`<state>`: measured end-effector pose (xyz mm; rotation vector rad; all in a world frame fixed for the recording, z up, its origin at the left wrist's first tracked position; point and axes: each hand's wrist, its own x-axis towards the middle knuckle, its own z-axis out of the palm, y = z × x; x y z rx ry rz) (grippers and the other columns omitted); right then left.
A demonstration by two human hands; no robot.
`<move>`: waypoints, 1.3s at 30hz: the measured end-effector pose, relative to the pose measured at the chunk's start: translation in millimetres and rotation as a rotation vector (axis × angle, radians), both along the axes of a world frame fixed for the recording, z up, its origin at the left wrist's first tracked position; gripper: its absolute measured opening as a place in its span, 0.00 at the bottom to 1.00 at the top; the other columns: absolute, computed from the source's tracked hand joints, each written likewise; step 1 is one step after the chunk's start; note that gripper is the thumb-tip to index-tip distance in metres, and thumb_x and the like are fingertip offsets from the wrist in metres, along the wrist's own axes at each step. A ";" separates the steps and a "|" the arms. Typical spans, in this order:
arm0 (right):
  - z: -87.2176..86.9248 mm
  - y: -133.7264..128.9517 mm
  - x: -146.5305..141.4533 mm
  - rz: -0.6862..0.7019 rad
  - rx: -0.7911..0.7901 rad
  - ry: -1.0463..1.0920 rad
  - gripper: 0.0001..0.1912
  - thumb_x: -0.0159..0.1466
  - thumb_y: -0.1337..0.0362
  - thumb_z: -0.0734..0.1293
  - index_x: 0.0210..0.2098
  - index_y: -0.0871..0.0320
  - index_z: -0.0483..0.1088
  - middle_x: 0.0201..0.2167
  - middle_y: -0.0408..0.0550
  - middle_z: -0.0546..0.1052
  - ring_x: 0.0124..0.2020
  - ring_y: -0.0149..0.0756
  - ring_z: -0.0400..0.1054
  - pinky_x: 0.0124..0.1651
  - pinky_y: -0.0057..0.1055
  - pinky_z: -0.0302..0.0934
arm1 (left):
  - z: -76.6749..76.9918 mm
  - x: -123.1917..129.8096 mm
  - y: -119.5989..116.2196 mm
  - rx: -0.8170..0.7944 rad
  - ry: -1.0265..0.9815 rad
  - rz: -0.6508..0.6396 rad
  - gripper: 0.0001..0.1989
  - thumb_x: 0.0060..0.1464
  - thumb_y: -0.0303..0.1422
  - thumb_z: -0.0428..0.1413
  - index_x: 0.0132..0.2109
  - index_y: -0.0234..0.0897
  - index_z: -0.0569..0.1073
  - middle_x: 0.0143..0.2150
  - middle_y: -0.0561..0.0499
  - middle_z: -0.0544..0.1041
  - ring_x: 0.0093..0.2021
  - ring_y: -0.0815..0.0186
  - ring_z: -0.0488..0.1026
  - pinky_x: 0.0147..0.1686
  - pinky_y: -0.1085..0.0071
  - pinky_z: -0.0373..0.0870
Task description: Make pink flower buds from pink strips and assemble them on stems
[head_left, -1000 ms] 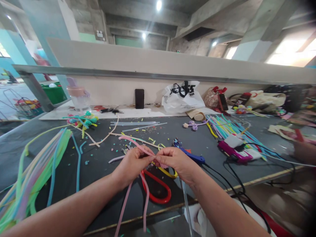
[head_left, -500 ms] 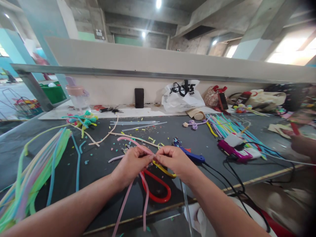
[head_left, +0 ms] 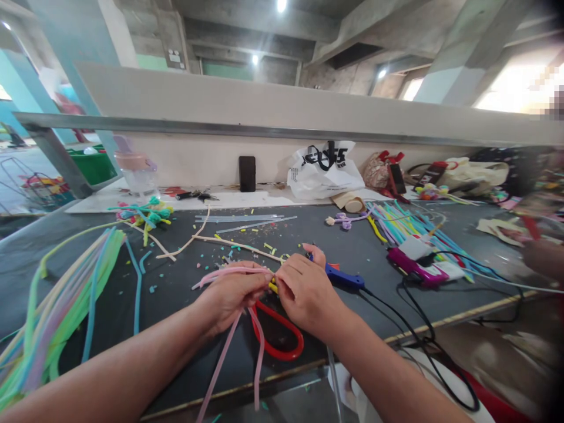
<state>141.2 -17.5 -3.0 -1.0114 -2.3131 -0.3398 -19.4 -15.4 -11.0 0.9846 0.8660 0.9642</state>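
My left hand (head_left: 233, 291) is closed on soft pink strips (head_left: 220, 273). One part lies over its fingers, and two pink tails (head_left: 258, 370) hang below it past the table edge. Against its fingertips is my right hand (head_left: 306, 291), fingers curled in and thumb raised to the upper right. Whatever lies inside those curled fingers is hidden. A bit of yellow strip (head_left: 273, 286) shows between the hands. Beneath them is a red loop (head_left: 286, 352), like a scissors handle, its other end covered. Just right of my right hand rests a blue corded glue gun (head_left: 346, 277), partly hidden.
Bundled coloured strips (head_left: 74, 305) lie at left, and more strips (head_left: 392, 223) at right beside a magenta device (head_left: 409, 269) with black cords. Clear sticks (head_left: 242, 219) and small scraps are scattered behind my hands. A phone (head_left: 247, 174) and white bag (head_left: 324, 173) stand behind. Another person's hand (head_left: 544, 255) is at far right.
My right hand has turned over from a fingertip pinch into a curled grip with the thumb up. The pink strip's upper end has swung down to lie flat over my left hand.
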 end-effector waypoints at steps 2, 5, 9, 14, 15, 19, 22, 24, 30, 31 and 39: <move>-2.2 -0.7 -1.2 0.004 0.024 -0.010 0.09 0.60 0.70 0.59 0.25 0.58 0.65 0.23 0.43 0.69 0.31 0.34 0.62 0.57 0.45 0.42 | -0.4 -0.3 0.1 -0.025 -0.029 0.004 0.11 0.44 0.33 0.62 0.28 0.32 0.69 0.18 0.59 0.62 0.17 0.79 0.53 0.16 0.79 0.44; -3.4 -2.5 -3.1 0.005 0.046 0.011 0.10 0.61 0.70 0.58 0.25 0.59 0.65 0.24 0.44 0.69 0.31 0.34 0.61 0.57 0.44 0.43 | 0.0 -0.3 -0.1 -0.044 -0.055 -0.014 0.12 0.44 0.34 0.62 0.27 0.31 0.68 0.17 0.60 0.60 0.17 0.80 0.51 0.16 0.79 0.41; 4.4 0.4 -0.1 0.042 -0.146 0.119 0.11 0.60 0.69 0.58 0.24 0.58 0.67 0.23 0.43 0.70 0.29 0.32 0.62 0.56 0.45 0.43 | 0.9 -0.7 0.1 -0.018 -0.065 -0.026 0.11 0.45 0.33 0.61 0.28 0.31 0.68 0.18 0.60 0.61 0.17 0.79 0.53 0.17 0.80 0.44; 16.7 10.2 9.4 0.093 -0.899 0.519 0.18 0.62 0.58 0.57 0.21 0.59 0.68 0.19 0.43 0.69 0.24 0.31 0.62 0.35 0.31 0.57 | 0.1 -0.9 0.4 0.077 0.031 -0.012 0.11 0.45 0.34 0.61 0.31 0.32 0.70 0.19 0.58 0.65 0.19 0.77 0.57 0.18 0.79 0.49; 17.1 11.0 10.0 0.114 -1.021 0.599 0.19 0.62 0.56 0.58 0.20 0.59 0.67 0.18 0.43 0.68 0.23 0.31 0.61 0.31 0.29 0.57 | 0.0 -0.7 0.3 0.095 0.063 -0.006 0.11 0.45 0.35 0.61 0.31 0.32 0.70 0.19 0.58 0.66 0.18 0.77 0.56 0.18 0.78 0.49; 15.0 10.0 7.9 0.209 -1.314 0.762 0.19 0.56 0.52 0.65 0.18 0.60 0.67 0.13 0.39 0.65 0.19 0.28 0.59 0.28 0.27 0.56 | 1.3 0.6 -0.7 0.183 0.215 0.028 0.09 0.45 0.35 0.60 0.30 0.32 0.71 0.20 0.57 0.67 0.18 0.76 0.57 0.19 0.78 0.51; 14.0 9.4 6.6 0.197 -1.394 0.819 0.15 0.51 0.55 0.69 0.20 0.62 0.70 0.16 0.42 0.71 0.22 0.29 0.64 0.29 0.26 0.57 | 4.4 1.6 -2.0 0.238 0.316 0.052 0.08 0.46 0.35 0.59 0.29 0.33 0.72 0.19 0.57 0.66 0.19 0.75 0.57 0.19 0.78 0.52; 14.2 9.8 7.3 0.172 -1.421 0.860 0.13 0.49 0.57 0.71 0.21 0.63 0.72 0.19 0.44 0.73 0.23 0.29 0.66 0.30 0.26 0.58 | 6.3 2.0 -2.8 0.251 0.347 0.058 0.08 0.46 0.35 0.59 0.30 0.33 0.72 0.19 0.57 0.66 0.19 0.75 0.57 0.19 0.78 0.53; 13.6 11.0 9.6 0.173 -1.434 0.900 0.07 0.49 0.64 0.70 0.22 0.63 0.72 0.21 0.45 0.75 0.25 0.29 0.68 0.30 0.25 0.58 | 8.2 2.8 -4.2 0.234 0.318 0.065 0.10 0.44 0.35 0.60 0.32 0.33 0.72 0.21 0.56 0.69 0.19 0.74 0.58 0.19 0.78 0.54; 13.1 11.0 9.7 0.172 -1.431 0.904 0.07 0.48 0.64 0.70 0.22 0.63 0.72 0.21 0.45 0.75 0.24 0.29 0.68 0.30 0.25 0.58 | 8.1 2.8 -4.3 0.233 0.318 0.063 0.10 0.44 0.35 0.60 0.32 0.33 0.72 0.21 0.56 0.69 0.19 0.74 0.58 0.19 0.78 0.53; 12.1 7.5 5.8 0.119 -1.202 0.774 0.07 0.51 0.64 0.65 0.19 0.60 0.68 0.14 0.37 0.65 0.16 0.24 0.54 0.21 0.23 0.48 | 5.6 3.4 -4.8 0.180 0.253 0.070 0.10 0.43 0.35 0.61 0.29 0.34 0.70 0.19 0.59 0.66 0.18 0.76 0.57 0.19 0.78 0.51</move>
